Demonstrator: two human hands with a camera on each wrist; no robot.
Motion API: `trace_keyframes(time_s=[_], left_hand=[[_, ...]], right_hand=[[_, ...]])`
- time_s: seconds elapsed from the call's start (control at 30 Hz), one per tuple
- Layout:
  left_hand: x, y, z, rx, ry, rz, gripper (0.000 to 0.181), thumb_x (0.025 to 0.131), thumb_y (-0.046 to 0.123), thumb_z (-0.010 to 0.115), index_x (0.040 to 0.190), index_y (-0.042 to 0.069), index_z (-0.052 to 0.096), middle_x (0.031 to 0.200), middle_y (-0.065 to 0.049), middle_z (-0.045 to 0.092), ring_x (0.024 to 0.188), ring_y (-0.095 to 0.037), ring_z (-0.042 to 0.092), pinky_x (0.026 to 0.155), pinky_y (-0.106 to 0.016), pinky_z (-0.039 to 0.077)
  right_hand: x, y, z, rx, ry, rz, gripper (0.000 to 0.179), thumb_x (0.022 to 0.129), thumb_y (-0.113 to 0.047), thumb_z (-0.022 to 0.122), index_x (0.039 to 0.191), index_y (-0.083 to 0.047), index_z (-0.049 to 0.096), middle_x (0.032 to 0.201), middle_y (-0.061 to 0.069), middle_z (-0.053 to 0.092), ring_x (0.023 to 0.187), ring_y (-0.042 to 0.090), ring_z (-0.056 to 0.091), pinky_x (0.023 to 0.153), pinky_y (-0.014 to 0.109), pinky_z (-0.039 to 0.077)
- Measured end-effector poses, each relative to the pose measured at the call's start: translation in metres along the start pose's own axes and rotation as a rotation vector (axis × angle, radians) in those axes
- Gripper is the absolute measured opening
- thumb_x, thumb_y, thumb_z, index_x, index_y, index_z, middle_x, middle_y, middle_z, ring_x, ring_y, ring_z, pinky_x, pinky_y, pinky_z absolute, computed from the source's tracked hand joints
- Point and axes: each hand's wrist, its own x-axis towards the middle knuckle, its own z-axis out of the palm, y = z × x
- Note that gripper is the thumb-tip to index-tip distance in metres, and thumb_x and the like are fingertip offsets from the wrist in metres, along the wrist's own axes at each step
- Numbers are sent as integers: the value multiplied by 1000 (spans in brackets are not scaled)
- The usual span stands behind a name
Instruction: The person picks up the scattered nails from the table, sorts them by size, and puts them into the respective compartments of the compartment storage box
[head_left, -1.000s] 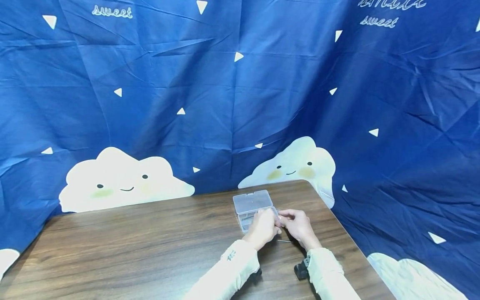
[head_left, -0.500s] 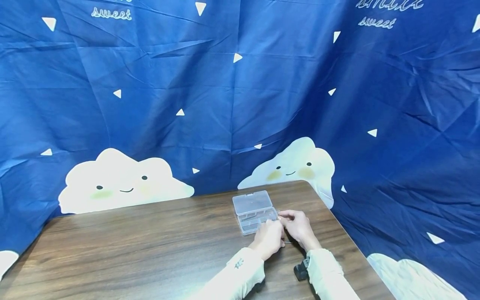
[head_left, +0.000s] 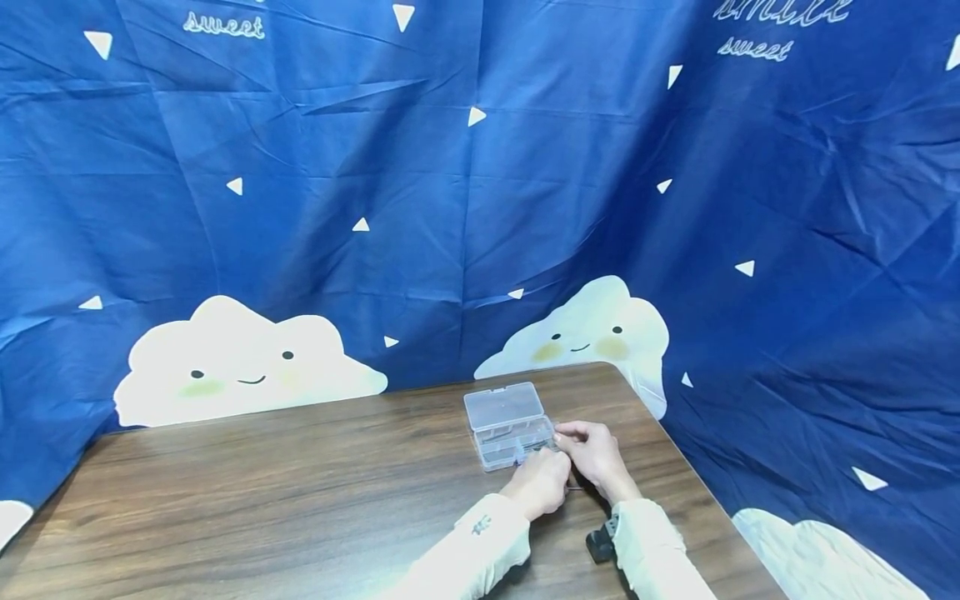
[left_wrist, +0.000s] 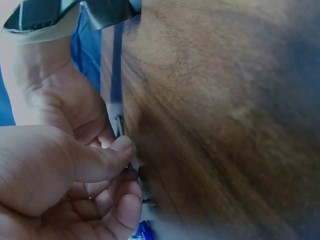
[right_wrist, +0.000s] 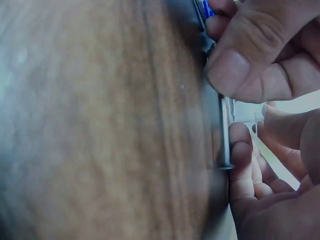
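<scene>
A clear plastic compartment box (head_left: 491,458) lies on the table with its lid (head_left: 504,405) folded back; thin dark pieces show inside. My left hand (head_left: 538,482) is at the box's front right corner. In the right wrist view, its thumb and fingers pinch a thin metal nail (right_wrist: 225,132), whose flat head points toward my right hand. The left wrist view shows the nail (left_wrist: 119,125) running under the thumb. My right hand (head_left: 592,454) holds the box's right edge between thumb and fingers. The left fingers hide part of the nail and the box corner.
The brown wooden table (head_left: 285,492) extends far to the left, and its right edge (head_left: 701,475) runs close beside my right arm. A blue curtain (head_left: 420,208) with printed clouds hangs behind. A black wrist camera (head_left: 600,543) sits under the right cuff.
My left hand has drawn back out of the box toward the nail in front, uncovering the compartments. My right hand has stayed at the box's right edge.
</scene>
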Motion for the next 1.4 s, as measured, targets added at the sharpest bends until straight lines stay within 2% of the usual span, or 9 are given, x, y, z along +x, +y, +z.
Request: trace_keyframes(time_s=[0.1,0.27,0.37,0.5,0.67,0.77,0.87,1.17,1.4], left_hand=[[-1,-1,0,-22,-21,-21,23,83,11,79,68,18,63,69,6,64,65,-11,60,58,-24,49],[-1,-3,-6,-85,-17,-29,19,83,8,78,72,18,66,67,10,62,65,-7,60,59,-21,49],[-1,-6,-11,-131,7,3,19,81,1,76,73,16,67,66,11,63,68,-6,61,63,-18,49],[-2,-11,-15,-187,63,48,22,76,-5,73,69,15,71,64,12,64,68,-4,63,64,-15,48],[-2,-15,-21,-170,137,66,25,76,-4,73,63,16,68,60,12,62,66,-7,62,62,-16,47],[-2,-17,-25,-188,159,55,27,76,-3,75,60,16,64,57,11,58,60,-8,58,59,-17,46],[-2,-19,-26,-236,154,30,27,77,-2,77,59,15,65,56,11,59,58,-7,56,57,-16,45],[1,-26,-34,-317,145,-38,19,77,-1,79,66,13,71,68,8,67,71,-10,64,71,-23,51],[5,-34,-40,-267,138,-94,22,77,6,83,65,17,69,65,10,64,72,-12,65,69,-24,51]], right_hand=[[-1,1,1,1,-8,6,20,91,-14,75,109,-6,77,99,6,75,90,18,69,82,36,52],[-1,2,1,-6,0,-4,19,91,-14,75,108,-7,77,97,6,75,87,16,68,80,36,51],[1,1,1,-16,3,-20,18,91,-13,74,107,-7,77,97,5,75,86,15,68,79,34,53],[1,0,1,-14,-3,-14,18,91,-14,75,107,-6,77,94,4,76,84,14,69,76,32,53],[2,0,1,20,-8,5,19,91,-13,75,108,-6,77,93,4,76,83,14,69,74,29,53],[2,0,1,35,-9,5,18,91,-12,75,107,-5,77,92,5,75,82,16,70,72,28,53],[3,0,1,40,-14,12,19,91,-12,75,108,-4,76,92,5,75,81,17,70,71,26,53],[4,3,2,29,-16,-3,18,91,-13,74,108,-4,77,96,6,75,84,15,70,73,29,54],[7,3,2,15,-11,8,19,91,-13,75,108,-5,77,90,2,75,79,12,67,70,27,51]])
